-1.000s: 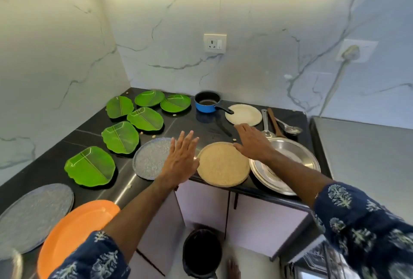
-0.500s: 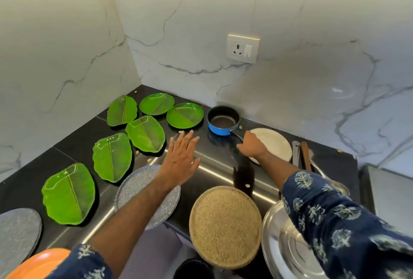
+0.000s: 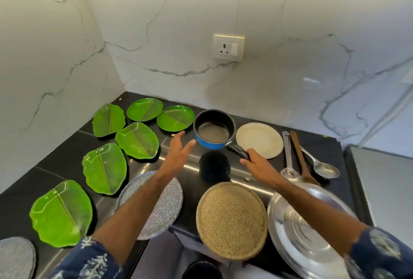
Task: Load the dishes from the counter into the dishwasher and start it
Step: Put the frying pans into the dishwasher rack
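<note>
Saucepan, frame centre: right hand grips its handle; left hand open alongside. Lift level, support the rim.

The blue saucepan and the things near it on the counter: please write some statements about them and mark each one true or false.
1. The right hand holds the black handle of the blue saucepan. True.
2. The left hand grips a green leaf plate. False: its fingers are straight and hold nothing.
3. The saucepan is full of grain. False: it looks empty.
4. A pale round plate lies to the right of the saucepan. True.
5. The steel ladle and wooden spoon lie to the left of the saucepan. False: they lie to its right.
</note>
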A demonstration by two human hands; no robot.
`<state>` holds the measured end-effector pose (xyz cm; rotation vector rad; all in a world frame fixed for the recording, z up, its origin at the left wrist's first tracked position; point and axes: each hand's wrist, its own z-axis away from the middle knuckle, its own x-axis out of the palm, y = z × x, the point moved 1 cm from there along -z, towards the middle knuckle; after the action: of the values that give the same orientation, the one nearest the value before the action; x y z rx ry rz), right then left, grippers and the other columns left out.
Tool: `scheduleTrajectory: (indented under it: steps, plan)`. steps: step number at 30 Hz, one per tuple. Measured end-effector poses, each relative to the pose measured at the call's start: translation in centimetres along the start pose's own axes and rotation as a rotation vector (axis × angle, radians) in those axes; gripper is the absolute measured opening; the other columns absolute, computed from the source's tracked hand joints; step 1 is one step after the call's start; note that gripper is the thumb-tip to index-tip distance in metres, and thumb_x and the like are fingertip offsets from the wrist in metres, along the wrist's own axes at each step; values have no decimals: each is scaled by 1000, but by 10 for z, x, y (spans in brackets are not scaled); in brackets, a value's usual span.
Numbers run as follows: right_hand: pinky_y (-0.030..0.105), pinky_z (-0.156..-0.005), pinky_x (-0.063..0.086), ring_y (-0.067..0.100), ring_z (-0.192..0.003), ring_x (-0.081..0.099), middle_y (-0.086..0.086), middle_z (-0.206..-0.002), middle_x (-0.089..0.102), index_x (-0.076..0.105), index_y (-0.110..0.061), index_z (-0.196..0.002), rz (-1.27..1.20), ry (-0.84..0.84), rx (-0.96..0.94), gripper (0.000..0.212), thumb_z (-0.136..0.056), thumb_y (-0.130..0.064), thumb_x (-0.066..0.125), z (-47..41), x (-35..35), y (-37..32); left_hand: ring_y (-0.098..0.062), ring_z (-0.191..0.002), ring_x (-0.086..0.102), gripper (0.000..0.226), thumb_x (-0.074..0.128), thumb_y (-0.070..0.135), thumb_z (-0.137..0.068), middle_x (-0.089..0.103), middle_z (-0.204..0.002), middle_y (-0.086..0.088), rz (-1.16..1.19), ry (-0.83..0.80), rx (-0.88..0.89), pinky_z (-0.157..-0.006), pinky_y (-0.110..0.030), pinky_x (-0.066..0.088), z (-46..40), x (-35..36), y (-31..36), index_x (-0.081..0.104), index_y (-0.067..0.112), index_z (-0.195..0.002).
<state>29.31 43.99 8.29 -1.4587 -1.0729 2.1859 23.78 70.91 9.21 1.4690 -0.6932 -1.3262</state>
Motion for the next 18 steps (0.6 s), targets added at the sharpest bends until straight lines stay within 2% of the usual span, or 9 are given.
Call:
scheduleTrajectory:
  steps: [2, 4, 7, 9, 11, 14, 16, 18]
  plan:
    - [31, -74, 46, 11, -86, 57, -3, -95, 59, 49, -22, -104, -40, 0, -34, 10, -101, -31, 52, 53, 5, 6, -24, -136, 43, 79, 58, 61, -86, 38, -154, -3, 327, -53, -137, -102, -49, 45, 7, 0, 3, 32, 22, -150]
    - [35, -81, 47, 10, -90, 59, -4, -97, 61, 52, -25, -109, -71, 24, -36, 11, -101, -33, 53, 111, 14, 11, -25, -122, 58, 77, 60, 63, -83, 55, -141, -8, 534, -186, -179, -85, -45, 57, 21, 7, 3, 43, 19, -143]
    - [32, -90, 46, 9, -101, 58, -7, -108, 62, 52, -24, -118, -62, 83, 14, 21, -100, -35, 54, 196, 34, 14, -22, -97, 67, 39, 52, 39, -97, 70, -112, -11, 627, -309, -157, -69, -30, 58, 58, 32, 7, 60, 11, -123]
    - [34, -88, 47, 14, -99, 58, -1, -108, 60, 50, -20, -118, -43, 137, 76, 27, -98, -38, 54, 246, 49, 19, -21, -90, 67, 27, 49, 30, -99, 72, -100, -9, 622, -366, -170, -67, -28, 56, 88, 52, 9, 65, 13, -111]
    - [35, -81, 46, 17, -93, 59, 1, -104, 61, 47, -16, -122, -28, 179, 155, 33, -98, -37, 55, 290, 62, 20, -23, -93, 65, 24, 48, 28, -100, 71, -96, -6, 586, -434, -175, -70, -32, 54, 123, 74, 11, 65, 15, -112]
    - [38, -81, 49, 22, -93, 64, 4, -102, 65, 41, -25, -125, 24, 256, 283, 36, -96, -40, 56, 360, 77, 30, -21, -91, 65, 24, 47, 27, -101, 73, -90, -2, 510, -584, -205, -73, -37, 53, 192, 117, 19, 65, 14, -110]
    - [43, -84, 52, 25, -97, 65, 5, -108, 68, 37, -32, -123, 62, 296, 368, 39, -92, -50, 54, 404, 83, 41, -24, -98, 64, 27, 46, 24, -102, 72, -98, -7, 464, -715, -196, -78, -39, 53, 237, 149, 24, 63, 11, -118]
    - [45, -82, 53, 26, -96, 66, 4, -107, 68, 38, -31, -119, 82, 362, 433, 43, -87, -57, 52, 456, 88, 59, -27, -107, 59, 27, 46, 20, -101, 65, -112, -12, 401, -814, -199, -78, -39, 53, 280, 186, 29, 55, 15, -127]
